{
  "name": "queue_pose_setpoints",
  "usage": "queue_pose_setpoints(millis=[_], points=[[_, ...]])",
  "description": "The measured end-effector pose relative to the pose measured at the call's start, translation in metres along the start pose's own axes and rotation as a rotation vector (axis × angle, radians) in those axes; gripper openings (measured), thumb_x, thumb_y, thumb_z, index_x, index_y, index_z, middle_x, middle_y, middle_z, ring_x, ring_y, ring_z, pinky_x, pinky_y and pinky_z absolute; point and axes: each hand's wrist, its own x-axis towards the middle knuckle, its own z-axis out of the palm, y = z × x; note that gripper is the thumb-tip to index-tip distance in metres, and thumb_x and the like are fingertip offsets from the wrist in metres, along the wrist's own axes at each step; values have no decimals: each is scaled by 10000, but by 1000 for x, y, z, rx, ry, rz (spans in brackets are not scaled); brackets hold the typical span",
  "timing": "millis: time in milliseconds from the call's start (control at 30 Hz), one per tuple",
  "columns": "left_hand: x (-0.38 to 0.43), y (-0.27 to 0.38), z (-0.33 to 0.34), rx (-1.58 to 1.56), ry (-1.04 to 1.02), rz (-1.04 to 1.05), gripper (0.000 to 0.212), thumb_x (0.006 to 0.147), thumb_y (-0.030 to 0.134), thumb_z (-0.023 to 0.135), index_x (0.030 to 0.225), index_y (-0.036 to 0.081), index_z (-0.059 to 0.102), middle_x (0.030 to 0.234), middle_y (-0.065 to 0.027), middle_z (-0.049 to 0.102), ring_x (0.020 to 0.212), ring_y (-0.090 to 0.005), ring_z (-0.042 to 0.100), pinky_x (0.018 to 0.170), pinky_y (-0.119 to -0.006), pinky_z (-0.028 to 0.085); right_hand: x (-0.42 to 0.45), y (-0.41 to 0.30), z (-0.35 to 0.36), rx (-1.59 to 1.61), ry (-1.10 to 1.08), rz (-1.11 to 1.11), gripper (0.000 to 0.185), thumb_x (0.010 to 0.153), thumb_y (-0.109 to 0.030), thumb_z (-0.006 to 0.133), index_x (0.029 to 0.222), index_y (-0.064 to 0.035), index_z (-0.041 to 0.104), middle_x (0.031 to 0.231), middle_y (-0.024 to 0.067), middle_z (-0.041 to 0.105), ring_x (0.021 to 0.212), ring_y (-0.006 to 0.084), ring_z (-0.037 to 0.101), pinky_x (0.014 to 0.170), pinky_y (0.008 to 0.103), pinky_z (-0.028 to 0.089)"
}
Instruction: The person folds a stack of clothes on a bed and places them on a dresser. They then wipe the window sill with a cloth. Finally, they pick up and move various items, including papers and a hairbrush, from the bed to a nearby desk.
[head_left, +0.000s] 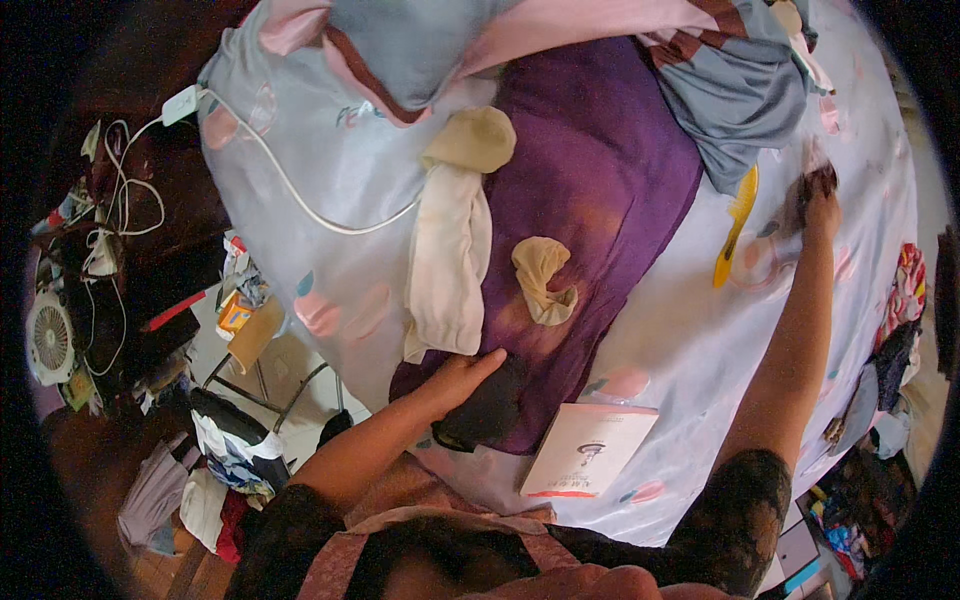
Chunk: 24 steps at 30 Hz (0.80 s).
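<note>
My left hand (466, 373) is low in the middle, thumb stretched out along the edge of a black cloth piece (484, 412); its fingers are hidden by the cloth. At the right, my blurred right hand (823, 206) is closed on a small dark item (819, 180), seemingly cloth, above the bed sheet (667, 360). A purple cloth (600, 142) is spread across the bed, bearing a crumpled beige sock-like piece (541, 281). Beside it lies a long cream cloth piece (448, 262) with a rolled beige cloth (472, 140) at its upper end.
Left of my right hand lies a yellow comb (735, 225). A pale booklet (590, 450) rests near my body. A white cable (300, 206) runs from a white power block (180, 105). Grey-pink bedding (420, 52) is bunched at the far side. A small fan (52, 337) stands left.
</note>
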Motion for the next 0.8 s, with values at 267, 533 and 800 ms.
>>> queue_pose_setpoints(millis=[267,533,800], points=[[0,-8,4,-108,-51,-65,593,832,489,541,1095,-43,555,1032,-126,599,930,-202,570,834,-312,431,-234,-90,-93,1189,-413,140,296,875,-256,561,1089,-57,509,945,73,586,838,178,578,744,307,476],[-10,2,4,-81,-34,-22,640,831,513,519,1108,-63,544,1102,-150,570,994,-225,545,866,-314,411,-350,-213,-64,789,-439,-766,124,786,-77,613,891,-12,598,1055,156,580,1070,258,506,854,331,447],[-12,-31,13,-166,27,82,586,840,526,499,970,-30,628,888,-122,636,836,-203,587,771,-341,446,-421,-266,-83,1296,-830,-108,204,852,13,508,1054,-4,539,861,39,569,705,118,537,589,263,463]])
